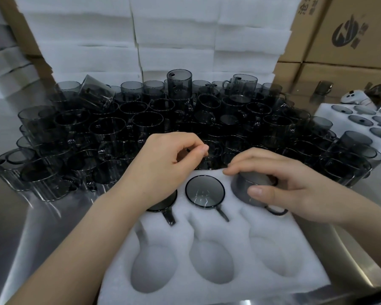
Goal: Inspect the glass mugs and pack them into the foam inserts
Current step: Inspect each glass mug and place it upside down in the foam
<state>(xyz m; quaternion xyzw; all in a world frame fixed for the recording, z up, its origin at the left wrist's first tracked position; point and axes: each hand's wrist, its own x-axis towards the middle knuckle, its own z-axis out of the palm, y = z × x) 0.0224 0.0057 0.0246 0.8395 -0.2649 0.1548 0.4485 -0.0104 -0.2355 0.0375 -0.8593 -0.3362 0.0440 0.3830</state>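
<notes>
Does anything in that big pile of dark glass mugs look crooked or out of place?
Yes. At the back left of the pile, a tilted mug leans sideways on the others, while its neighbours stand upright. A stacked mug at back centre sits on top. I see no breakage.

Foam insert (235,230): before me.
Middle mug (205,191): in far centre pocket.
Right mug (240,187): at far right pocket.
Loose mugs (154,119): behind the insert.
Foam stack (176,40): behind them.

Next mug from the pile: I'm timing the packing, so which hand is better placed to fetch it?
Left. The left hand is over the pile of mugs, fingertips at a rim; the right hand grips a mug in the foam insert.
</notes>
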